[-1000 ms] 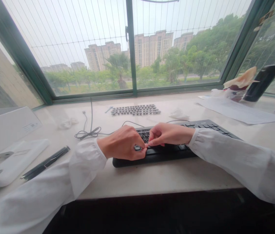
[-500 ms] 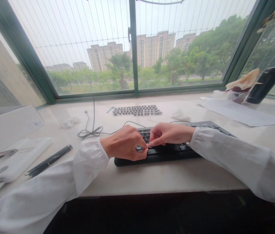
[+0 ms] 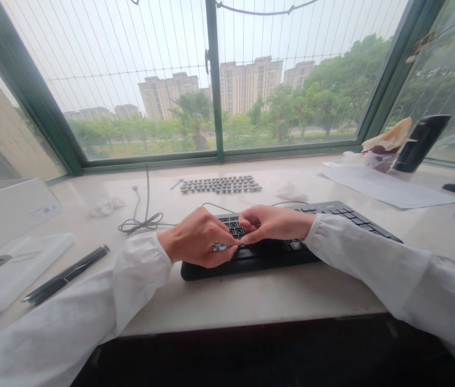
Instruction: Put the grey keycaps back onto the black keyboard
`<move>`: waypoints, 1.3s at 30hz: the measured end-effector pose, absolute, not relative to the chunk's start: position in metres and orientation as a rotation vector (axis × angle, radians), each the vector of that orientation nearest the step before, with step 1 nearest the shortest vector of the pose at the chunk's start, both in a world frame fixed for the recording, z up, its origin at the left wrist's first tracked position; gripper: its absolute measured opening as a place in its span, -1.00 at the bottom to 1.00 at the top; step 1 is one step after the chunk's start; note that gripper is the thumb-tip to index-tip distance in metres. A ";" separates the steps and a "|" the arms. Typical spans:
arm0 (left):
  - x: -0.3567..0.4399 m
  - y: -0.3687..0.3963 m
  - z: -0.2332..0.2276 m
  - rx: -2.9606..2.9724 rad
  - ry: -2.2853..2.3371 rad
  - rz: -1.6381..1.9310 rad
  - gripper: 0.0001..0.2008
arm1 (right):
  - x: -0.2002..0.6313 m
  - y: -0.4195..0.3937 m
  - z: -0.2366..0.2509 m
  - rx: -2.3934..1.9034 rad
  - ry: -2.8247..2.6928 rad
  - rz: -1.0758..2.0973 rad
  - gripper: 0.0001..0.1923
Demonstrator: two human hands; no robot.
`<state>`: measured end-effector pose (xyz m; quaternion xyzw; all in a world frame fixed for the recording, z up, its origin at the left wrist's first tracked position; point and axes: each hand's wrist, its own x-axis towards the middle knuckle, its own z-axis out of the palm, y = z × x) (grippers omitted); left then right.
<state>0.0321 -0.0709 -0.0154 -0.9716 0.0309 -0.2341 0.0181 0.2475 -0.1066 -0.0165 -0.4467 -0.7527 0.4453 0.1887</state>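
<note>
A black keyboard (image 3: 251, 264) lies on the white counter, with bare key sockets (image 3: 236, 226) showing between my hands and flat keys (image 3: 354, 216) on its right end. My left hand (image 3: 198, 236) is over the keyboard's left part, thumb and forefinger pinched together. From the right, my right hand (image 3: 274, 223) meets it, its thumb and forefinger also closed at the same spot just above the keys. Whatever sits between the fingertips is too small and hidden to make out. Behind the keyboard, loose keycaps (image 3: 221, 184) are laid out in rows.
A coiled cable (image 3: 141, 223) lies left of the keyboard. Further left are a black pen-like object (image 3: 68, 273), a white flat case (image 3: 29, 269) and a white box (image 3: 9, 209). Paper sheets (image 3: 389, 185) and a dark upright object (image 3: 421, 142) stand right, before the window.
The view has shifted slightly, so everything sits a little further left. My hands stay pinched together over the same part of the keyboard, with only small finger movement.
</note>
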 end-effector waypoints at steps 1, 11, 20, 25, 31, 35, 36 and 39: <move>0.032 -0.070 -0.015 -3.020 0.113 -0.733 -0.79 | 0.247 -0.107 -0.016 -1.257 -2.114 1.252 -0.60; 0.033 -0.071 -0.013 -3.107 0.093 -0.719 -0.78 | 0.246 -0.111 -0.015 -1.312 -2.069 1.240 -0.61; 0.031 -0.063 -0.017 -3.233 -0.067 -0.681 -0.77 | 0.255 -0.121 -0.003 -1.288 -2.375 0.825 -0.60; 0.030 -0.062 -0.018 -3.240 -0.099 -0.690 -0.78 | 0.255 -0.124 -0.004 -1.319 -2.378 0.750 -0.58; 0.032 -0.063 -0.019 -3.188 -0.088 -0.736 -0.76 | 0.253 -0.126 -0.003 -1.404 -2.378 0.730 -0.57; 0.033 -0.063 -0.018 -3.105 -0.120 -0.878 -0.76 | 0.251 -0.127 -0.001 -1.484 -2.345 0.736 -0.56; 0.032 -0.062 -0.017 -3.084 -0.135 -0.915 -0.76 | 0.251 -0.128 -0.001 -1.510 -2.334 0.744 -0.55; 0.032 -0.062 -0.017 -3.049 -0.158 -0.965 -0.74 | 0.250 -0.128 0.000 -1.572 -2.313 0.771 -0.54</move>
